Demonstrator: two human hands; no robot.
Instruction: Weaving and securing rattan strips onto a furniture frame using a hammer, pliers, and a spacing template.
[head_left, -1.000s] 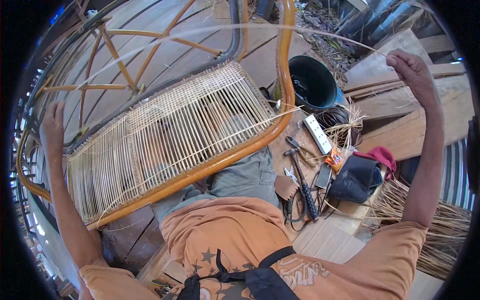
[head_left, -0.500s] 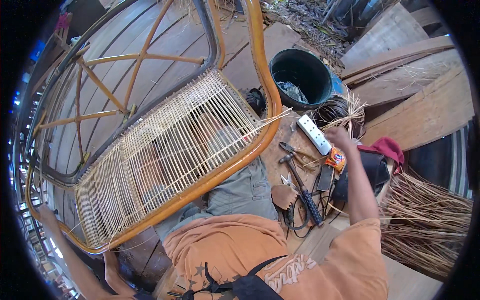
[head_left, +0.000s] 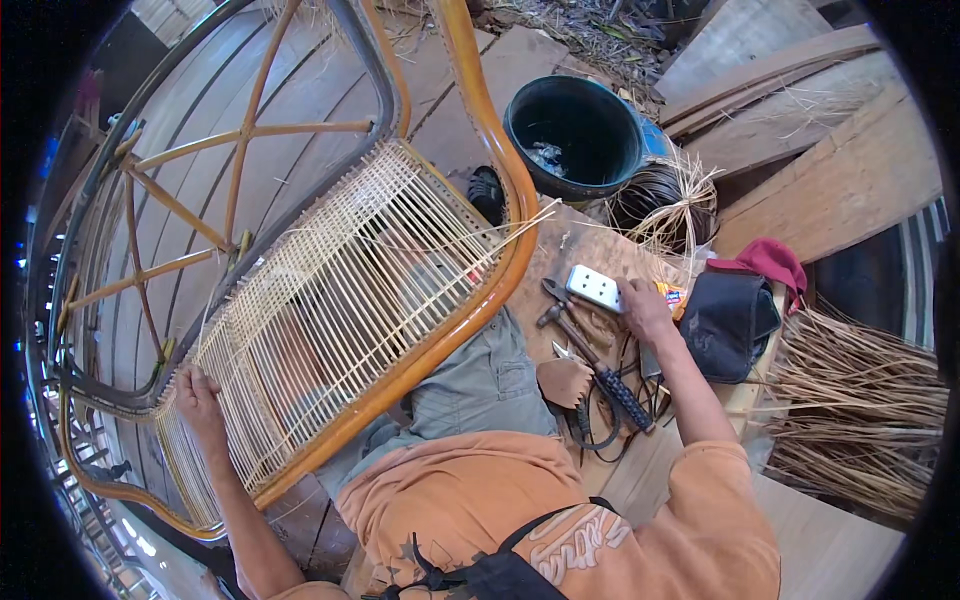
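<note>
Across my lap leans a rattan chair frame with a partly woven seat of pale cane strands. My left hand is closed at the seat's left end, and a thin pale strand rises from its fingers. Over on the right, my right hand grips the near end of a white power strip, covering that end. An orange packet shows just beyond this hand. Pliers and a hammer with a dark grip lie close by on the board.
A dark bucket stands beyond the tools, beside a coil of dark strands. To the right are a black bag, a maroon cloth and a large bundle of cane. Wooden planks lean behind.
My left hand has risen from the frame's lower left edge to the woven seat. My right hand has come down onto the power strip, which has turned and shifted left.
</note>
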